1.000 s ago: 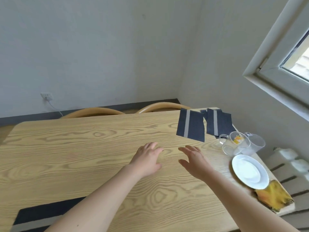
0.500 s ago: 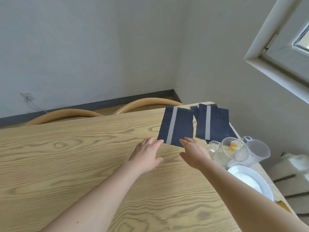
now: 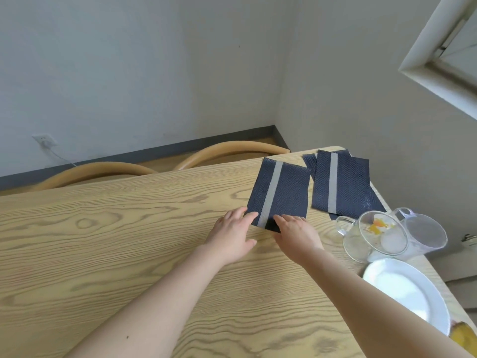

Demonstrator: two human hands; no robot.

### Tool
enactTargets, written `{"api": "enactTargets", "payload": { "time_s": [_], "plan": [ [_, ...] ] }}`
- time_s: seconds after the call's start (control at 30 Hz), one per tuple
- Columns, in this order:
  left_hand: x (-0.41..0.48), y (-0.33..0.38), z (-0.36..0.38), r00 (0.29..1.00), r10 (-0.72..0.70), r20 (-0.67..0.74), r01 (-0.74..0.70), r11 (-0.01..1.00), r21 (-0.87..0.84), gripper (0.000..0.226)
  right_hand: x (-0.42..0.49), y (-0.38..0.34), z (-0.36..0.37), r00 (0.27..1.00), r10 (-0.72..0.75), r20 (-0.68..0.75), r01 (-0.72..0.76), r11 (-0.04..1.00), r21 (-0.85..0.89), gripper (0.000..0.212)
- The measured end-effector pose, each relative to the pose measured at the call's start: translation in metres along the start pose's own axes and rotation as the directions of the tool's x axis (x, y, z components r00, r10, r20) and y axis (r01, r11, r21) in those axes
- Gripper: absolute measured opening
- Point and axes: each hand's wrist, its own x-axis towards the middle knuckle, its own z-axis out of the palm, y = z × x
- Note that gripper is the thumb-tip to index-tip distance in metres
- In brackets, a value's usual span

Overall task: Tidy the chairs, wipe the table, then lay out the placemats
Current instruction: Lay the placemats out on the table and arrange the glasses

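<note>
A dark blue placemat [image 3: 282, 192] with a grey stripe lies on the wooden table [image 3: 116, 244] near its far right corner. My left hand [image 3: 232, 235] touches the mat's near left corner with spread fingers. My right hand [image 3: 296, 232] rests its fingertips on the mat's near edge, right of the stripe. Neither hand has closed around the mat. More placemats [image 3: 340, 184] of the same kind lie overlapped in the far right corner. Two curved wooden chair backs [image 3: 227, 149] show behind the table's far edge.
A glass cup [image 3: 374, 237] with yellow residue and a clear plastic jug [image 3: 423, 232] stand at the right edge. A white plate [image 3: 407, 290] lies nearer, with a yellow cloth [image 3: 463, 337] beside it. A wall socket [image 3: 45, 142] and a window frame [image 3: 438, 65] are beyond.
Both hands have reached forward across the table and now touch the near edge of the striped placemat. The view has moved closer to the far right corner.
</note>
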Motion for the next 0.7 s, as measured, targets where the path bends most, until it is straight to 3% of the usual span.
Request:
{"api": "enactTargets", "payload": {
  "time_s": [0.07,0.2,0.27,0.47,0.6,0.7],
  "plan": [
    [-0.001,-0.002,0.001,1.0,0.003,-0.004,-0.003,1.0,0.0,0.067,-0.002,-0.006,-0.002,0.998,-0.034,-0.049,0.032,0.999,-0.034,0.042],
    [-0.008,-0.006,0.003,1.0,0.006,0.001,-0.006,1.0,-0.006,0.066,-0.004,-0.008,0.005,0.997,0.011,0.081,-0.015,0.999,0.052,0.076],
    [-0.012,-0.01,0.002,1.0,0.003,0.002,-0.003,1.0,-0.011,0.067,-0.003,-0.007,0.006,0.993,0.02,0.117,-0.018,1.0,-0.024,0.074],
    [-0.023,-0.017,0.003,0.999,-0.035,0.008,0.036,0.999,-0.032,0.067,-0.013,-0.021,0.0,0.999,-0.048,0.013,0.05,0.956,-0.288,0.047],
    [-0.044,-0.02,0.002,0.998,-0.056,0.01,0.056,0.997,-0.054,0.068,-0.028,-0.032,0.005,0.993,-0.114,0.041,0.121,0.919,-0.375,0.056],
    [-0.062,-0.025,-0.001,0.997,-0.076,0.008,0.076,0.995,-0.069,0.068,-0.041,-0.035,-0.001,0.992,-0.109,0.06,0.123,0.933,-0.337,0.064]
  ]
}}
